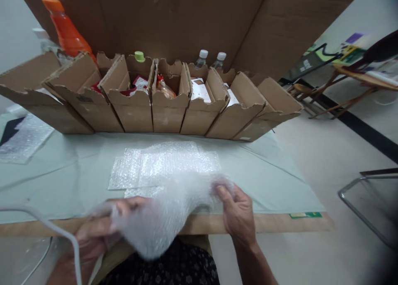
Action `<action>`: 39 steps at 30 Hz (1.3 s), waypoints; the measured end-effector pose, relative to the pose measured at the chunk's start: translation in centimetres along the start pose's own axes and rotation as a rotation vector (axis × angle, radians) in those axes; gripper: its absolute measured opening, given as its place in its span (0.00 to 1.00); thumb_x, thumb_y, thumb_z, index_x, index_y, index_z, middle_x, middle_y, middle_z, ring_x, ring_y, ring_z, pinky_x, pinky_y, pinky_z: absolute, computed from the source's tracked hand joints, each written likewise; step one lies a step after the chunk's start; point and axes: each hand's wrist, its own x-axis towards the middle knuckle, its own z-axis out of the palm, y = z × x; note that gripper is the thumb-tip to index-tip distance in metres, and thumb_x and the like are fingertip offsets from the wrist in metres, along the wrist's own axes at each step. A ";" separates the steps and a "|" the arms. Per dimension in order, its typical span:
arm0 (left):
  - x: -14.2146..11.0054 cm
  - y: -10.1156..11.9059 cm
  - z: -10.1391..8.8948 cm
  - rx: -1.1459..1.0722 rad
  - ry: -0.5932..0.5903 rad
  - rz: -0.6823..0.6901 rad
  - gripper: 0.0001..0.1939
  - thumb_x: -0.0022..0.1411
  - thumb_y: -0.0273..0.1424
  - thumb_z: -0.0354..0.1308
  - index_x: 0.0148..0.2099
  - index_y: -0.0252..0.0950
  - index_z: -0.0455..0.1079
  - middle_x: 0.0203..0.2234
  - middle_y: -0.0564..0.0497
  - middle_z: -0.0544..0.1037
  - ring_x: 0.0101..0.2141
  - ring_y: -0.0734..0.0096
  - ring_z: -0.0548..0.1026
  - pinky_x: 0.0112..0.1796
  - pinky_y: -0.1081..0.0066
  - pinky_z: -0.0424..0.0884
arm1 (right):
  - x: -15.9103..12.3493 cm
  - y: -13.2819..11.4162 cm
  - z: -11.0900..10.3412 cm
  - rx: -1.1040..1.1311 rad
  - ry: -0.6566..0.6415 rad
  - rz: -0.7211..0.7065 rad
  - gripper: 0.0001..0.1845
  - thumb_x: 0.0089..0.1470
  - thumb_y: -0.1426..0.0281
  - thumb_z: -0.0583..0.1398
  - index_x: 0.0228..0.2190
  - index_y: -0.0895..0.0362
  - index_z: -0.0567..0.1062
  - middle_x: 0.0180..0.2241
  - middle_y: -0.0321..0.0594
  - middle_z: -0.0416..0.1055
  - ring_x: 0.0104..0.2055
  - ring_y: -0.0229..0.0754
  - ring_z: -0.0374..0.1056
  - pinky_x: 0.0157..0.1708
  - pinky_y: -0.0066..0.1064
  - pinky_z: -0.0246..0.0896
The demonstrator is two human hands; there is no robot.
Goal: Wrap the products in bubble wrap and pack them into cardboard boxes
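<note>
A sheet of bubble wrap [161, 218], blurred by motion, hangs between my two hands over the table's front edge. My left hand [105, 223] grips its left end, and part of those fingers is smeared. At the other end, my right hand [238, 206] pinches the wrap between thumb and fingers. Just beyond, more flat bubble wrap sheets [168, 160] lie overlapping on the pale green cloth [255, 173].
A row of open cardboard boxes [168, 115] stands along the back, holding packets and bottles, among them an orange bottle [68, 32]. More bubble wrap [27, 138] lies at far left. A white cable [59, 229] crosses the lower left. Wooden chairs [345, 82] stand right.
</note>
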 end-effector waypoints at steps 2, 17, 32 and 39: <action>0.8 0.9 -1.0 0.182 0.039 -0.031 0.18 0.48 0.50 0.68 0.29 0.39 0.80 0.30 0.45 0.83 0.38 0.51 0.81 0.41 0.56 0.79 | 0.2 0.0 -1.3 -0.120 0.089 -0.034 0.15 0.58 0.56 0.67 0.37 0.55 0.81 0.32 0.38 0.79 0.32 0.41 0.73 0.32 0.31 0.70; 2.4 -0.9 1.3 1.343 0.450 0.798 0.26 0.69 0.35 0.54 0.67 0.37 0.62 0.62 0.34 0.67 0.62 0.41 0.66 0.58 0.43 0.66 | 2.0 1.2 -1.1 -1.110 0.108 -0.807 0.20 0.65 0.67 0.59 0.57 0.57 0.70 0.54 0.55 0.74 0.53 0.55 0.72 0.49 0.45 0.65; 4.2 -5.9 4.7 1.204 0.205 0.871 0.22 0.66 0.30 0.56 0.61 0.44 0.70 0.63 0.47 0.72 0.65 0.57 0.63 0.65 0.52 0.52 | 13.5 -17.8 11.1 -0.815 -0.541 -0.974 0.10 0.63 0.66 0.59 0.41 0.50 0.82 0.47 0.42 0.81 0.50 0.51 0.75 0.52 0.47 0.68; 5.5 -7.5 4.9 1.153 0.231 0.922 0.23 0.65 0.38 0.59 0.61 0.43 0.70 0.63 0.44 0.71 0.66 0.55 0.61 0.67 0.51 0.44 | 21.1 -22.8 29.5 -0.844 -0.862 -0.961 0.13 0.58 0.80 0.56 0.36 0.62 0.81 0.33 0.38 0.78 0.35 0.36 0.70 0.37 0.26 0.61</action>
